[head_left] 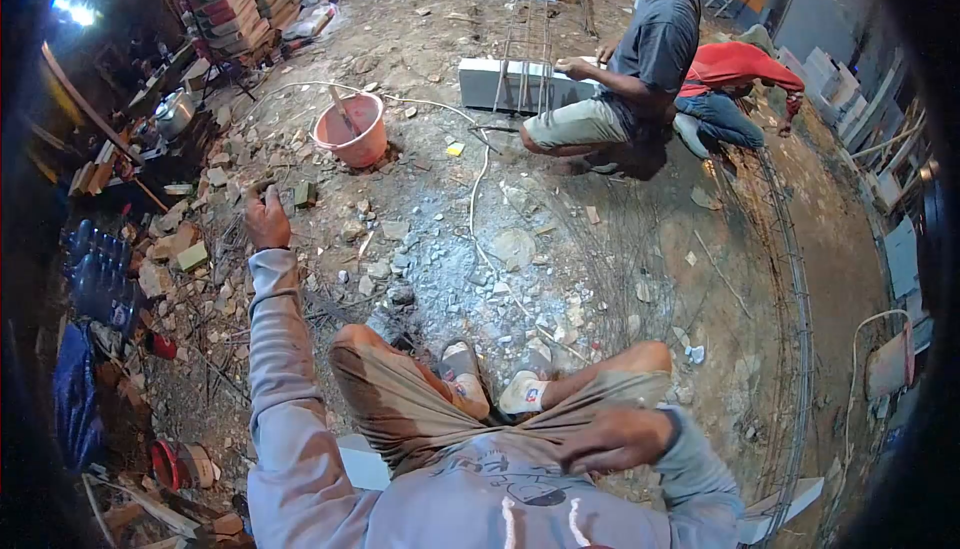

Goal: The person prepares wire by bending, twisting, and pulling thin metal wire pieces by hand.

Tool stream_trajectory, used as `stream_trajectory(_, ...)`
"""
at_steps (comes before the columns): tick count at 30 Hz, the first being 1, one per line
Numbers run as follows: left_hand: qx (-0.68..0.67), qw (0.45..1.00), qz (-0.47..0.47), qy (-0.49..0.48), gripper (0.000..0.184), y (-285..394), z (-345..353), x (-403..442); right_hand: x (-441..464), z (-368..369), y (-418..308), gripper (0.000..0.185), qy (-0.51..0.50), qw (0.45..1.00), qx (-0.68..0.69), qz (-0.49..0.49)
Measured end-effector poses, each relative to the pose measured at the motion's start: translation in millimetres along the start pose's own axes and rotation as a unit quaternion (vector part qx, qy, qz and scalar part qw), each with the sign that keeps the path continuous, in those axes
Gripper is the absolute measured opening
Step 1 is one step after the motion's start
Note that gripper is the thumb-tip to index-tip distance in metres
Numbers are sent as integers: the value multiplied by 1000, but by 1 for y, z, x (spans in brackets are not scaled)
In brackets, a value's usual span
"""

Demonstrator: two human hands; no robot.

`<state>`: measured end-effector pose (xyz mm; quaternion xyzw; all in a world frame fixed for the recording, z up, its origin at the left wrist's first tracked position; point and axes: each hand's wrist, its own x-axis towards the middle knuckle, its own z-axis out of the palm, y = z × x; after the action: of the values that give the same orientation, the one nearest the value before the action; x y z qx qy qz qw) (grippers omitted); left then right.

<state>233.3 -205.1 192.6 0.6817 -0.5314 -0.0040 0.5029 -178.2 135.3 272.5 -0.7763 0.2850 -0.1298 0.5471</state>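
Observation:
My left hand [267,219] is stretched forward over the rubble, with its fingers apart and partly bent. No object shows in it. A pink bucket [352,132] with a stick-like handle standing in it is farther ahead to the right of that hand. My right hand [622,439] hovers above my lap near my thigh, its fingers loosely bent and nothing visible in them. I am seated with knees apart, and a pale block [364,463] shows beside my left hip. Broken stone and grey powder [440,274] cover the ground before my sandalled feet.
A person in a dark shirt [655,49] crouches by a white block [490,86] and a rebar frame [525,34]. Another in red [735,69] bends over long rebar [795,279] on the right. A pale cable [474,194] crosses the ground. Stacked sacks [225,9] stand back left.

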Motion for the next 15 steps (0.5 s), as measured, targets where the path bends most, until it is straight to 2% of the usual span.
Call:
stream_trajectory(1,-1,1000,3,-3,26,-2,1,-1,-7,-7,-6,22,66,996,26,-51)
stream_trajectory(2,0,1000,-5,-6,26,-6,3,0,-15,-14,0,20,162,985,-28,-59)
stream_trajectory(4,-33,999,-15,-23,26,-13,5,0,-24,-30,2,16,347,921,-178,2)
stream_trajectory(5,-34,999,-15,-25,26,-18,8,1,-25,-37,-3,15,431,859,-267,69)
stream_trajectory(7,-36,999,7,-11,25,-28,13,4,-15,-42,30,16,577,779,-119,212)
stream_trajectory(8,-36,999,7,-12,25,-22,12,4,-14,-42,60,16,578,779,-119,212)
stream_trajectory(10,-58,996,71,5,24,3,5,-2,-20,-34,131,19,464,777,-351,242)
stream_trajectory(11,-60,996,72,7,24,12,2,-2,-20,-21,158,21,323,844,-308,298)
stream_trajectory(12,-42,997,57,0,24,21,-2,-2,-21,-4,181,22,171,887,-258,344)
stream_trajectory(13,-22,999,41,-7,23,24,-4,-2,-24,25,202,20,153,951,43,266)
stream_trajectory(14,-21,999,40,-3,23,16,-4,4,-25,43,215,19,117,918,342,162)
stream_trajectory(15,-34,999,33,3,23,-3,-2,14,-11,35,148,22,34,981,178,65)
